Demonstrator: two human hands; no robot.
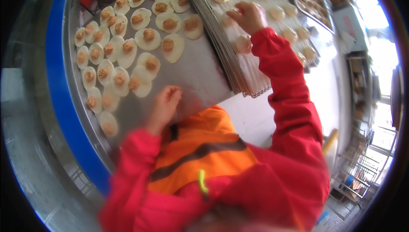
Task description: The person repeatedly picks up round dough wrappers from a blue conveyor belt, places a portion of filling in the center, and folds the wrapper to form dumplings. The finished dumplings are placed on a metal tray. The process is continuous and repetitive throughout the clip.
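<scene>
My right hand (pixel 250 18) reaches over a tray (pixel 220 27) of pleated filled buns at the upper right. Its bent fingers are beside a bun (pixel 228 18) that they partly cover; I cannot tell whether they grip it. Another bun (pixel 243 44) sits under the wrist. My left hand (pixel 165 107) hovers above the metal worktop (pixel 195 72), fingers curled in, with nothing visible in them. To its upper left, many flat dough rounds (pixel 147 39) lie on the worktop, each with a lump of orange-brown filling (pixel 127 46). Some rounds overlap.
The tray of buns tops a stack of metal trays (pixel 211 30) along the worktop's right side. Farther right is another tray (pixel 314 2) of small brown pieces. A blue edge (pixel 60 72) borders the worktop at left. Metal racks (pixel 358 174) stand at far right.
</scene>
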